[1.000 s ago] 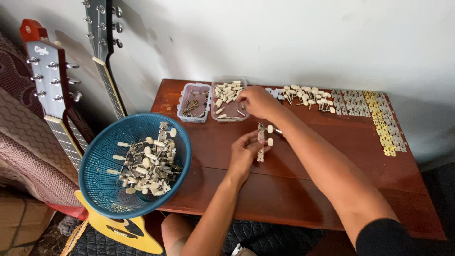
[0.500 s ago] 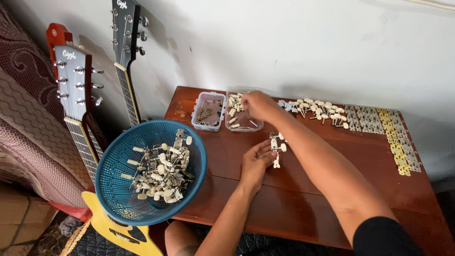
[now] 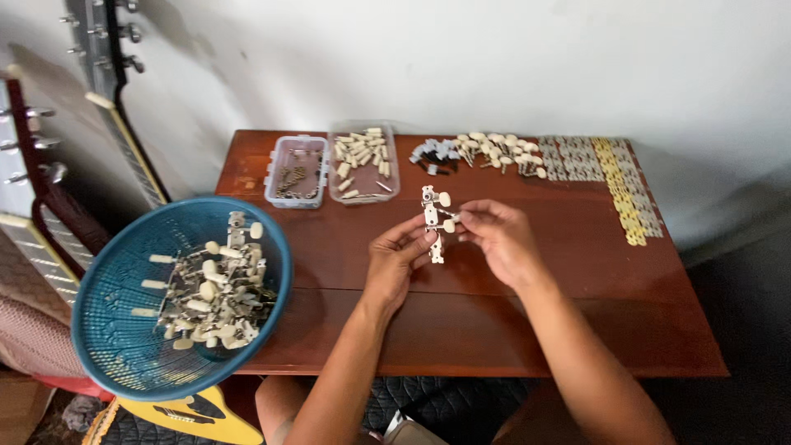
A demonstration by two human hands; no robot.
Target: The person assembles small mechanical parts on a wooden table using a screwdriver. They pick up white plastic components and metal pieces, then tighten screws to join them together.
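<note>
Above the wooden tabletop [image 3: 511, 330], your left hand [image 3: 394, 265] and right hand [image 3: 498, 239] pinch a metal tuner strip [image 3: 431, 224] with cream knobs. Its lower end is partly hidden by your left fingers [image 3: 418, 244]. Loose tuners in the blue mesh basket [image 3: 115, 330] blur together.

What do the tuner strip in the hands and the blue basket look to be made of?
Tuner strip, held by the left hand and right hand: likely pale plated metal with a slight shine, its cream knobs probably plastic. Blue basket: apparently moulded plastic, judging by its uniform colour and fine mesh wall.
</note>
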